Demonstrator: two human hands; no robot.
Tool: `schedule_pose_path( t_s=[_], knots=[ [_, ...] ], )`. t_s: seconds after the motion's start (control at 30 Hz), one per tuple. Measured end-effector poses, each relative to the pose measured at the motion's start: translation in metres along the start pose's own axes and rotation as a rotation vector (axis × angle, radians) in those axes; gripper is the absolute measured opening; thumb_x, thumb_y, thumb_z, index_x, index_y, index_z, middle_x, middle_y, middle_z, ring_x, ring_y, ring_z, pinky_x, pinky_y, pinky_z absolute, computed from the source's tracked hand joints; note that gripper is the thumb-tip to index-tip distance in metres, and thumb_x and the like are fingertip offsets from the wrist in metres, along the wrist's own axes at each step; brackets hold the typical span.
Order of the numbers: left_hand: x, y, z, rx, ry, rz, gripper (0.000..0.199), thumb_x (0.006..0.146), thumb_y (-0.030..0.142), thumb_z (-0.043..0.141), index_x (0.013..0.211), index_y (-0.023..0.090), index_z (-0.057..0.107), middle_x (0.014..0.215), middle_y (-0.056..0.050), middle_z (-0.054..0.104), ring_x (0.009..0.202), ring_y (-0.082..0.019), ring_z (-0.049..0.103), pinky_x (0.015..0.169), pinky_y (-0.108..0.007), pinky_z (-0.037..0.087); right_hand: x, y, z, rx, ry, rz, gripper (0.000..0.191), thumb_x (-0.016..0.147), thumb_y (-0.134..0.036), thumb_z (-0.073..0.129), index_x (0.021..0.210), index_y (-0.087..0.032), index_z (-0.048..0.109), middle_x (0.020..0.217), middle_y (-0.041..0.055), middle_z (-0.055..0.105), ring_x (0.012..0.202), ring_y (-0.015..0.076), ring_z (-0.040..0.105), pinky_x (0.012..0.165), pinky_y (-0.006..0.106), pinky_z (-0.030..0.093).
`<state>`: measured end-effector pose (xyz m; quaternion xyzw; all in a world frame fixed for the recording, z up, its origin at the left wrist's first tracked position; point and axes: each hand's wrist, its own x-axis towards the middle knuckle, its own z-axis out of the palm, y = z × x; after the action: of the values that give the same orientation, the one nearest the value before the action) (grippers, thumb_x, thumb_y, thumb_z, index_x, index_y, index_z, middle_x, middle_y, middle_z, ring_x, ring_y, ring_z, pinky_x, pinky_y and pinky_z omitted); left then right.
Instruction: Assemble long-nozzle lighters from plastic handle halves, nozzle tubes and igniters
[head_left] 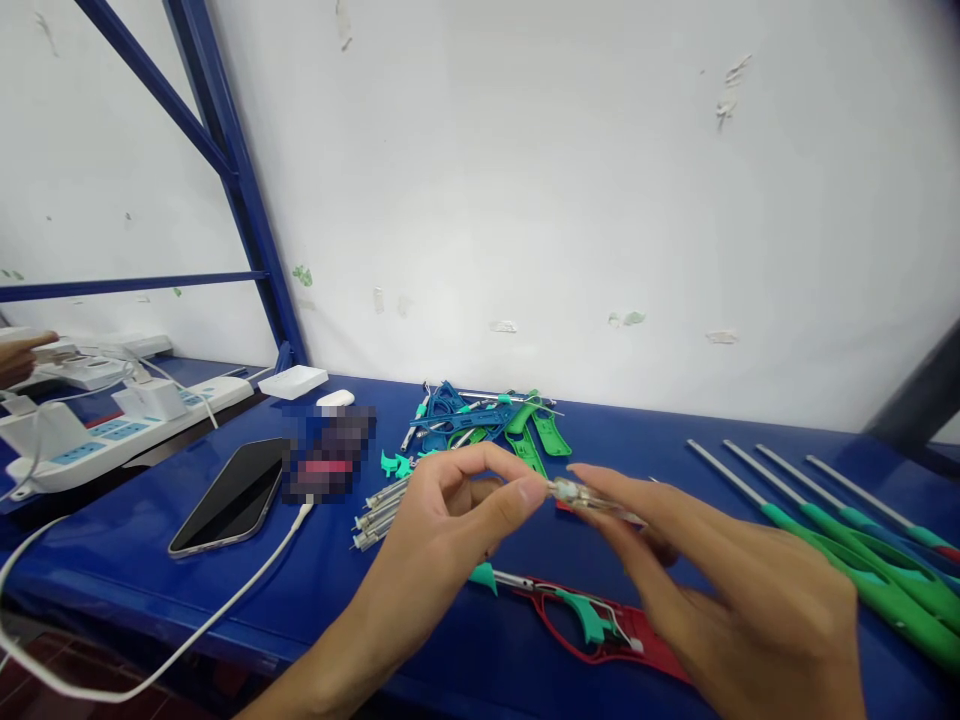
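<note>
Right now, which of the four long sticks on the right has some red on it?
The farthest-right stick: red shows just past its teal collar. The others are two green sticks and a blue stick.

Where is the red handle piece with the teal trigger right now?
In the head view, the red handle piece lies on the blue table at the bottom, right of centre, partly hidden behind the right hand.

The desk (637, 430) is blue; over its middle, a translucent, whitish part (570, 491). Toward the back edge, blue shells (463, 423) and green shells (552, 435); near the front edge, a red shell (660, 660) with teal trigger (590, 618). By the right edge, green handles (874, 575); by the left, a black phone (231, 495).
</note>
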<state>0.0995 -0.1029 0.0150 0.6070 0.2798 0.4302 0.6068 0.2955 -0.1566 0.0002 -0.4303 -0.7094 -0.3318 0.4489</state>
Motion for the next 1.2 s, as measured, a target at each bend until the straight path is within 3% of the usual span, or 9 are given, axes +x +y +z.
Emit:
schedule_pose_path(
  t_s=[0.37, 0.57, 0.9, 1.03, 1.2],
  knots=[
    [0.0, 0.001, -0.004, 0.051, -0.05, 0.014, 0.032, 0.091, 0.049, 0.077, 0.083, 0.019, 0.069, 0.064, 0.006, 0.039, 0.053, -0.008, 0.027, 0.048, -0.027, 0.016, -0.003, 0.005, -0.002, -0.06, -0.067, -0.086, 0.017, 0.103, -0.016, 0.066, 0.119, -0.02, 0.072, 0.093, -0.0026, 0.084, 0.067, 0.0089, 0.077, 0.059, 0.022, 0.05],
    [0.0, 0.002, -0.007, 0.112, -0.058, 0.03, 0.031, 0.089, 0.047, 0.079, 0.084, 0.018, 0.07, 0.084, 0.0, 0.056, 0.054, -0.007, 0.033, 0.047, -0.027, 0.02, -0.008, 0.009, 0.003, -0.07, -0.124, -0.143, 0.029, 0.099, -0.01, 0.069, 0.126, -0.02, 0.072, 0.094, -0.0033, 0.082, 0.065, 0.0075, 0.074, 0.056, 0.026, 0.044],
    [-0.001, 0.003, 0.001, 0.185, 0.048, 0.153, 0.021, 0.087, 0.034, 0.082, 0.08, 0.016, 0.074, 0.082, 0.0, 0.059, 0.054, -0.007, 0.043, 0.048, -0.024, 0.03, -0.011, 0.01, 0.011, -0.074, -0.058, -0.129, 0.026, 0.096, -0.009, 0.073, 0.12, -0.02, 0.074, 0.097, -0.0021, 0.084, 0.07, 0.0099, 0.076, 0.067, 0.026, 0.048],
    [0.002, 0.001, 0.001, 0.202, 0.075, 0.174, 0.02, 0.087, 0.033, 0.082, 0.079, 0.016, 0.075, 0.081, -0.001, 0.061, 0.057, -0.008, 0.046, 0.049, -0.023, 0.032, -0.012, 0.009, 0.015, -0.049, -0.079, -0.087, 0.023, 0.098, -0.009, 0.07, 0.118, -0.02, 0.075, 0.098, -0.0026, 0.084, 0.07, 0.0092, 0.076, 0.064, 0.025, 0.046],
    [0.003, -0.001, 0.001, 0.249, 0.107, 0.191, 0.02, 0.088, 0.032, 0.08, 0.077, 0.016, 0.075, 0.081, -0.002, 0.063, 0.059, -0.009, 0.047, 0.049, -0.023, 0.032, -0.012, 0.007, 0.019, -0.088, -0.09, -0.068, 0.021, 0.099, -0.01, 0.069, 0.115, -0.021, 0.077, 0.096, -0.0039, 0.083, 0.057, 0.0076, 0.069, 0.058, 0.028, 0.041]
  ],
)
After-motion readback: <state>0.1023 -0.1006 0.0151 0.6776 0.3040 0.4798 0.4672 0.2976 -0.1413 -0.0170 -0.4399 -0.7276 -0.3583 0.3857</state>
